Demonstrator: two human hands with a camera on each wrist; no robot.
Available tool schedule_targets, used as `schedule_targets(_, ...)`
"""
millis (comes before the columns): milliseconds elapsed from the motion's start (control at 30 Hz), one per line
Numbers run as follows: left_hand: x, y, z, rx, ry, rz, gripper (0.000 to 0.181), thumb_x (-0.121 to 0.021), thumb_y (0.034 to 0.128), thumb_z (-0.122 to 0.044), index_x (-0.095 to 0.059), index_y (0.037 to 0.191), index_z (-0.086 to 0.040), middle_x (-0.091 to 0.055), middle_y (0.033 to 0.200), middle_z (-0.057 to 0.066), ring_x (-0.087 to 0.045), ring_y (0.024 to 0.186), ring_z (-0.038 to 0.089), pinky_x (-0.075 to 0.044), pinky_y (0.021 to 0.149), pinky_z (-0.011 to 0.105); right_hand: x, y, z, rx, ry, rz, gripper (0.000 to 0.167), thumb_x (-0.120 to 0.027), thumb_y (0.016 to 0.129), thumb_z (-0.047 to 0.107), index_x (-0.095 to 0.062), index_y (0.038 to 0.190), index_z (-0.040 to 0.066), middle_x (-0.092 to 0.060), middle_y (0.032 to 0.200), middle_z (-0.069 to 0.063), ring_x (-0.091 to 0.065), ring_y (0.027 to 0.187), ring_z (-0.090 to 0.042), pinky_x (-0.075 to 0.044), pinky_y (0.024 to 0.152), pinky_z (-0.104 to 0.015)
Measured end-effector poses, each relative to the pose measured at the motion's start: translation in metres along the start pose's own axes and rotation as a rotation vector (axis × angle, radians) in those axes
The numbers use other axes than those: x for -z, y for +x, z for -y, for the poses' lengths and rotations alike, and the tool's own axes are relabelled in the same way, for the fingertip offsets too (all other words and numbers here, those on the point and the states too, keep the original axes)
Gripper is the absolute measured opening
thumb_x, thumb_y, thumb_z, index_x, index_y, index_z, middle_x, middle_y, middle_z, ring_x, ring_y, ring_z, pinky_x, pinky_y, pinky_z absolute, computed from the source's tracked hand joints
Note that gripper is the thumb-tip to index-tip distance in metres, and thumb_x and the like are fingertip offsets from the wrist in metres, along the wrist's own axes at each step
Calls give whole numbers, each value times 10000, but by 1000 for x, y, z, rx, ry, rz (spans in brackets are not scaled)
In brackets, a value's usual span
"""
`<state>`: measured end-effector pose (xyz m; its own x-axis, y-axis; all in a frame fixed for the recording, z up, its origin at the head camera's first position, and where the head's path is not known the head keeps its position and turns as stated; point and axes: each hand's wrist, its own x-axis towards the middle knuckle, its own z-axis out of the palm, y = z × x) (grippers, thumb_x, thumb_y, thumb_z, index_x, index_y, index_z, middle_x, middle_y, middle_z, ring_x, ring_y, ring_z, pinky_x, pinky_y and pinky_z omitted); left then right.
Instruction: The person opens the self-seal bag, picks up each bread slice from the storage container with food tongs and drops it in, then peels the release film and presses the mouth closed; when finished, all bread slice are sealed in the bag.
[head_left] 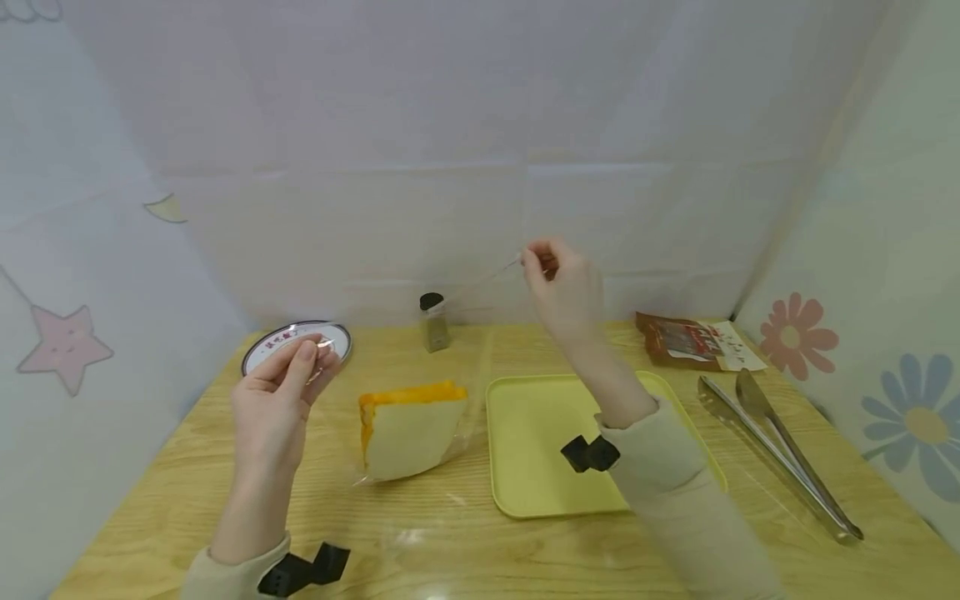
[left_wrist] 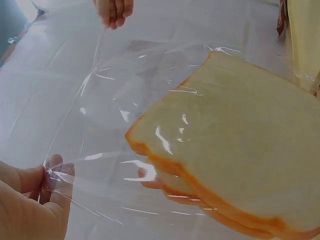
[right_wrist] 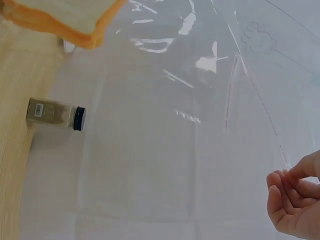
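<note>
A clear plastic bag is stretched between both hands, its thin film catching glare. Slices of bread with orange-brown crusts show through the film and appear to lie inside the bag. At the left, my left hand pinches one edge of the film between thumb and fingers. My right hand, raised higher and farther forward, pinches another part of the edge; a taut line of film runs from its fingertips in the right wrist view. Much of the bag's outline is too transparent to trace in the head view.
A yellow tray lies below the right forearm. Metal tongs and a brown food packet are at the right. A black-capped spice jar stands at the back, with a white plate behind the left hand.
</note>
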<state>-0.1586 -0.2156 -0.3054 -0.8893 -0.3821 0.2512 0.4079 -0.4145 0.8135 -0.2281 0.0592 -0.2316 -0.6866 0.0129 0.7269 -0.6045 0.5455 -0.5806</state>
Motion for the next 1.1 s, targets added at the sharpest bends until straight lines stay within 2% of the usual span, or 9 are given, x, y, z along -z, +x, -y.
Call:
schedule_targets(233, 1, 3, 2, 9, -11, -36, 236, -655, 854, -55, -671, 1043, 85, -696, 833, 92, -689, 775, 154, -579, 780, 280, 46, -2, -21, -111, 18, -98, 191, -544, 947, 103, -640, 956, -61, -688, 900, -178, -604, 728, -143, -446, 610, -74)
schedule_targets(333, 2, 5, 2, 10, -31, -57, 216, -655, 852, -48, -683, 1027, 74, -692, 810, 85, -690, 756, 153, -579, 770, 277, 65, -1, -28, -127, 10, -156, 210, -538, 948, 118, -640, 956, -65, -686, 869, -114, -588, 699, -25, -459, 611, -71)
schedule_targets(533, 4, 6, 3, 6, -42, -74, 193, -654, 849, -34, -694, 1007, 68, -688, 790, 89, -687, 731, 154, -582, 758, 280, 96, 0, -37, -125, 39, -249, 183, -563, 930, 117, -642, 913, -48, -597, 754, 195, -581, 671, 63, -475, 629, -81)
schedule_targets(733, 4, 6, 3, 13, -47, -79, 220, -668, 839, -40, -685, 1021, 81, -691, 790, 88, -689, 727, 152, -587, 743, 267, 118, 1, -37, -122, 28, -321, 113, -582, 913, 138, -627, 810, 145, -603, 708, 219, -577, 627, 40, -456, 601, -104)
schedule_targets(833, 5, 6, 2, 11, -51, -86, 226, -666, 839, -37, -676, 1023, 94, -689, 786, 91, -691, 724, 152, -589, 731, 259, 124, -2, -28, -70, -7, -311, 119, -589, 909, 138, -639, 802, 122, -601, 707, 221, -564, 610, 40, -442, 598, -107)
schedule_targets(900, 5, 6, 2, 7, -50, -87, 227, -663, 841, -34, -672, 1023, 100, -686, 782, 91, -691, 723, 153, -589, 724, 255, 124, -6, -21, 17, -74, -231, 119, -600, 904, 108, -661, 821, 49, -631, 723, 168, -560, 631, 57, -434, 624, -86)
schedule_targets(967, 6, 7, 2, 5, -48, -81, 236, -660, 843, -34, -667, 1033, 105, -688, 785, 91, -691, 730, 153, -589, 724, 254, 119, -13, -15, 157, -158, -84, 83, -620, 883, 40, -666, 846, -19, -668, 746, 62, -588, 650, -6, -450, 632, -93)
schedule_targets(1033, 6, 8, 1, 3, -42, -75, 240, -660, 843, -38, -667, 1037, 103, -692, 783, 88, -690, 733, 151, -590, 724, 253, 107, -25, -8, 262, -222, 149, 61, -626, 867, -6, -668, 878, -49, -685, 789, -39, -612, 685, -66, -492, 644, -120)
schedule_targets(1100, 7, 8, 1, 5, -43, -68, 229, -660, 844, -39, -675, 1031, 92, -696, 783, 85, -690, 735, 149, -590, 726, 253, 89, -41, -3, 345, -236, 410, 48, -626, 861, -11, -671, 875, -19, -685, 801, -91, -622, 704, -105, -519, 643, -148)
